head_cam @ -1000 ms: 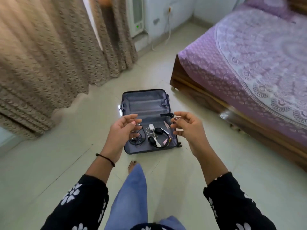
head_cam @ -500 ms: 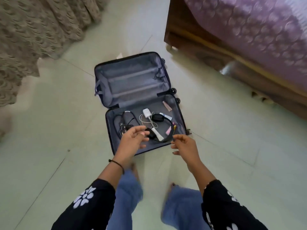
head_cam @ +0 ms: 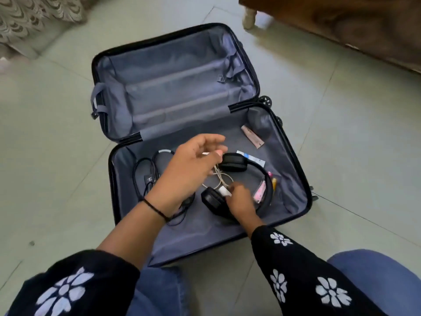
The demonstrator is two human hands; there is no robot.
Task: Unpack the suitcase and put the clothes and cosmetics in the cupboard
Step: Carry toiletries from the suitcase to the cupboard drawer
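Black suitcase rim (head_cam: 293, 156) around right hand (head_cam: 241, 202), cable (head_cam: 219, 179).

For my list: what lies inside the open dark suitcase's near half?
Black padded headphones, white coiled cable, black cords, brown flat tube, pink sachet. The left hand and right hand hide anything beneath.

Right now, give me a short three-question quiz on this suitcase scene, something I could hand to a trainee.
1. True or false: the suitcase lies shut.
2. The headphones lie: A in the near half, B in the far half, C on the floor.
3. Which of the hands wears a black wrist band?
Key: 1 false; 2 A; 3 the left hand.
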